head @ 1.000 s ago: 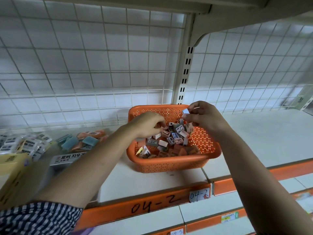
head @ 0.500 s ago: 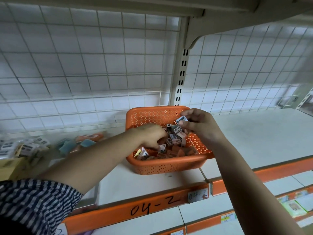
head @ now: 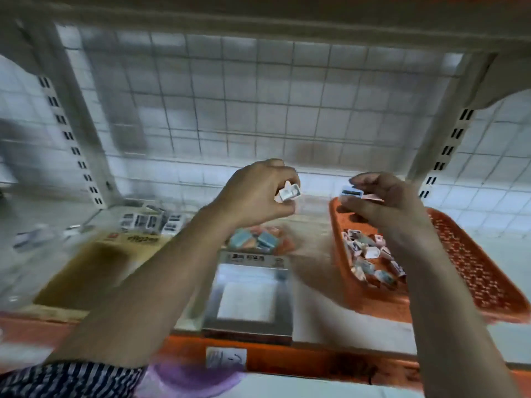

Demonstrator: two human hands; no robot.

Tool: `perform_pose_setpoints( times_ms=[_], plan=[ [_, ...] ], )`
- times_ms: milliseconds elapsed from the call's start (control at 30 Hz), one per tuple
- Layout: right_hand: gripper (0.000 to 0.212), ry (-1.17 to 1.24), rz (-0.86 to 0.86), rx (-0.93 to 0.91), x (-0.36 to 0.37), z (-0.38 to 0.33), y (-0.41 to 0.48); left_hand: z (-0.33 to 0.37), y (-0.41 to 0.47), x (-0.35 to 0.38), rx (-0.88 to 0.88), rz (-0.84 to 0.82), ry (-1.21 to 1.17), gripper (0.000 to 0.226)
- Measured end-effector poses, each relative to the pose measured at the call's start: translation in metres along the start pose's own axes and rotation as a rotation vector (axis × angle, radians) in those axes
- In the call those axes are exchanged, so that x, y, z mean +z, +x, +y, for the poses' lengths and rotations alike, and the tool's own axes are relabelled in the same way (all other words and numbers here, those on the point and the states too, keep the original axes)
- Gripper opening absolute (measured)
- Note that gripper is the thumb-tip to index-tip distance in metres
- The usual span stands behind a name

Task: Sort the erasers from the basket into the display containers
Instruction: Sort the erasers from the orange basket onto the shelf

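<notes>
L grip [head: 255,196] pinching white eraser [head: 288,193], R grip [head: 385,205] pinching 2nd eraser [head: 352,192] over basket [head: 335,225] rim

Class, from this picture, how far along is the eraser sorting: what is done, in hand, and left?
Done: coloured erasers and black-and-white erasers already lie left of the orange basket. In hand: the left hand pinches a white eraser, the right hand a second eraser. Left: a pile of erasers in the basket.
</notes>
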State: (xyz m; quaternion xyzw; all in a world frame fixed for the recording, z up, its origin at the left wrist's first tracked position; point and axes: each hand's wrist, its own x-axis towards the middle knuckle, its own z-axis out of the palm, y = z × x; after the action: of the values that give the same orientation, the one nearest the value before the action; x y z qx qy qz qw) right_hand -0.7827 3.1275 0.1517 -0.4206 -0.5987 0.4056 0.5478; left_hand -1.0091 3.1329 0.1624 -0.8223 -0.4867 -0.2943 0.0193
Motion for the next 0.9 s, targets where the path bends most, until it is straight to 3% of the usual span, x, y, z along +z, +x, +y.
perform_pose_setpoints(
  times_ms=[300, 500, 700, 900],
  plan=[
    [0.015, -0.148, -0.322, -0.04, 0.217, -0.014, 0.015, -0.142, -0.109, -0.157, -0.119, 0.152, 0.098, 0.027],
    [0.011, -0.216, -0.535, -0.086, 0.343, -0.019, 0.021, -0.244, -0.189, -0.225, -0.327, 0.206, 0.14, 0.027],
    [0.02, -0.279, -0.617, -0.046, 0.425, -0.004, 0.032, -0.334, -0.244, -0.21, -0.584, 0.158, 0.084, 0.024],
    [0.018, -0.435, -0.63, 0.009, 0.455, 0.024, 0.053, -0.392, -0.259, -0.154, -0.688, 0.042, 0.009, 0.018]
  ],
)
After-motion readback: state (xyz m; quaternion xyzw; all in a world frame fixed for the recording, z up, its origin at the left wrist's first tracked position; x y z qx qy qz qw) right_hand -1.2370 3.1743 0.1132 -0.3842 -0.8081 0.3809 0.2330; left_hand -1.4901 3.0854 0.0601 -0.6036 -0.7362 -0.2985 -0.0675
